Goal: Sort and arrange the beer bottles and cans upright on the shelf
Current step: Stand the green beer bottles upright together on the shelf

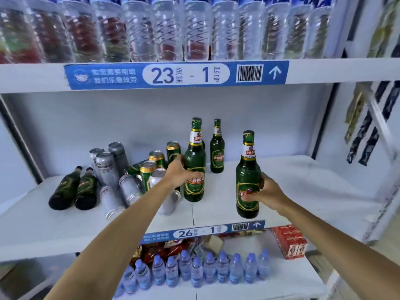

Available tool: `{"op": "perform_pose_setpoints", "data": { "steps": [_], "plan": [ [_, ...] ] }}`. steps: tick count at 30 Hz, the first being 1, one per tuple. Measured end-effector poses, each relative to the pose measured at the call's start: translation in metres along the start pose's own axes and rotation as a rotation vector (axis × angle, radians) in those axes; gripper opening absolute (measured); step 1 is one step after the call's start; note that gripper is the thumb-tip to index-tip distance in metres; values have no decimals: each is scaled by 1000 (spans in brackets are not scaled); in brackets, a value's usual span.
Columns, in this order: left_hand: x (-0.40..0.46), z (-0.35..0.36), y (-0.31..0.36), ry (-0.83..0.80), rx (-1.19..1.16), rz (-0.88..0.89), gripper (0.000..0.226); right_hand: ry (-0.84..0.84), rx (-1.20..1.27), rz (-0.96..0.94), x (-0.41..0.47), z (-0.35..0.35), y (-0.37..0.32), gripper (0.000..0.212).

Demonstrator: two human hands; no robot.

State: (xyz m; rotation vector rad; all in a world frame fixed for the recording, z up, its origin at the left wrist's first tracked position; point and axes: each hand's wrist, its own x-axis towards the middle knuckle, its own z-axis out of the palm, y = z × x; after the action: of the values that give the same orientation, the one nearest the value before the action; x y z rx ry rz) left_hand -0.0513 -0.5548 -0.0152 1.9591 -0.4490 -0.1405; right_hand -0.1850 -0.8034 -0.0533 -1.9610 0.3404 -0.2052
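Head view, nearest to you: your right hand (267,191) is wrapped around the lower body of a green beer bottle (248,176), which stands upright at the front edge of the white shelf (303,182), just above the blue tag reading 26 - 1 (202,231). Your left hand (179,173) reaches further in and is closed on the side of a second upright bottle (194,167) near the shelf's middle. Behind that one a third bottle (217,148) stands free toward the back wall. Left of your left arm lies a jumble: silver cans (112,195) on their sides, green and gold cans (149,169) standing or tipped among them, taller silver cans (108,163) upright behind. At the far left two dark bottles (73,189) lie flat, necks pointing back. Above, clear water bottles (168,29) line the upper shelf.
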Motion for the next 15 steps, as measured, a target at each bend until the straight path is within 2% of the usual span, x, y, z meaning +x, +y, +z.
{"op": "perform_pose_setpoints", "data": {
  "steps": [6,10,15],
  "plan": [
    [73,24,-31,4,-23,-77,79,-17,3,-2,87,10,8,80],
    [100,35,-42,23,-33,-120,74,-38,-2,9,132,19,14,86],
    [126,40,-55,24,-36,-170,79,-81,-30,10,174,28,20,90]
  ]
}}
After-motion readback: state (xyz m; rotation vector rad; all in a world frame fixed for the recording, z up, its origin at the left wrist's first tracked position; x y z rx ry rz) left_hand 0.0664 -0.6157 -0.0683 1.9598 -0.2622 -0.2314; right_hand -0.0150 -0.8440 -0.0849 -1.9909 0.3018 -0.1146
